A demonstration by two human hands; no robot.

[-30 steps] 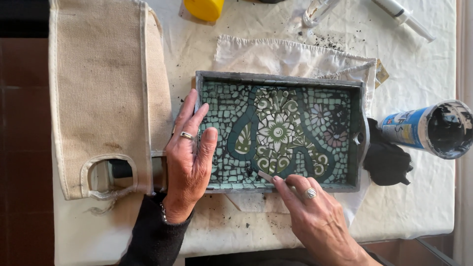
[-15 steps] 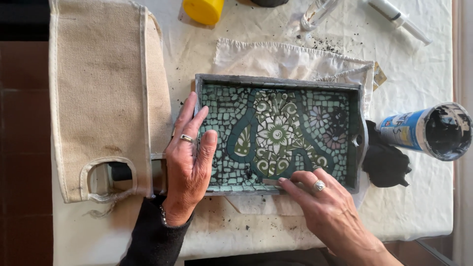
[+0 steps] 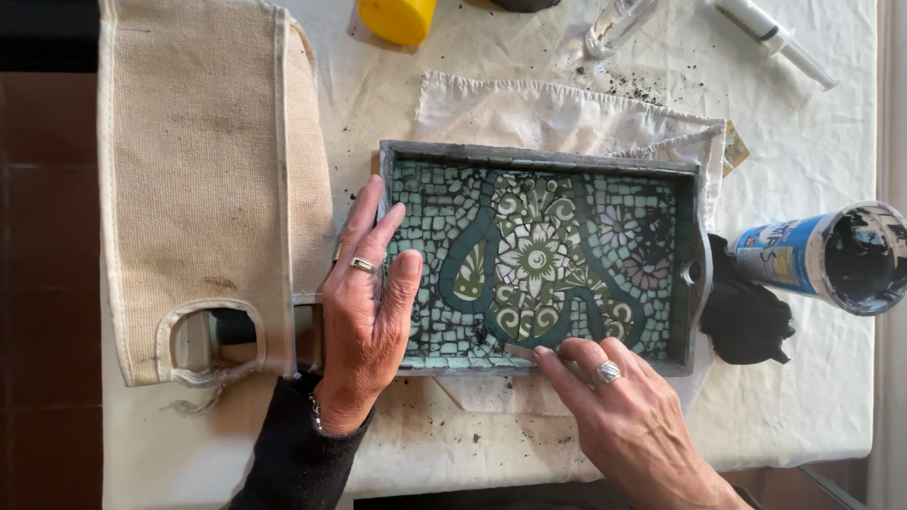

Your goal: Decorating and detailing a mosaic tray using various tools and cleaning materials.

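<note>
Resting flat and open, the left hand (image 3: 367, 312) lies across the nine o'clock end of the mosaic tray (image 3: 543, 159), fingers spread and pointing toward twelve o'clock, thumb lying on the green tiles, palm over the tray's left rim. One ring shows on this hand, and a dark sleeve covers the wrist. The right hand (image 3: 619, 406) comes in from five o'clock with its fingers drawn together, the forefinger pressing a thin tool (image 3: 520, 350) against the tray's near edge at six o'clock; only the tool's tip shows, so its kind is hard to make out. This hand also wears one ring.

One tray sits at the middle of the table (image 3: 812, 142), on a white cloth (image 3: 529, 113) that is mostly covered by it. At nine o'clock lies one canvas bag (image 3: 198, 170), its handle opening toward the near edge. At three o'clock one dark rag (image 3: 746, 321) touches the tray's end, and beyond it one open tube-shaped container (image 3: 822, 260) lies on its side. At twelve o'clock, one yellow cap (image 3: 397, 19) and one white tube (image 3: 770, 33) are cut off by the frame.
</note>
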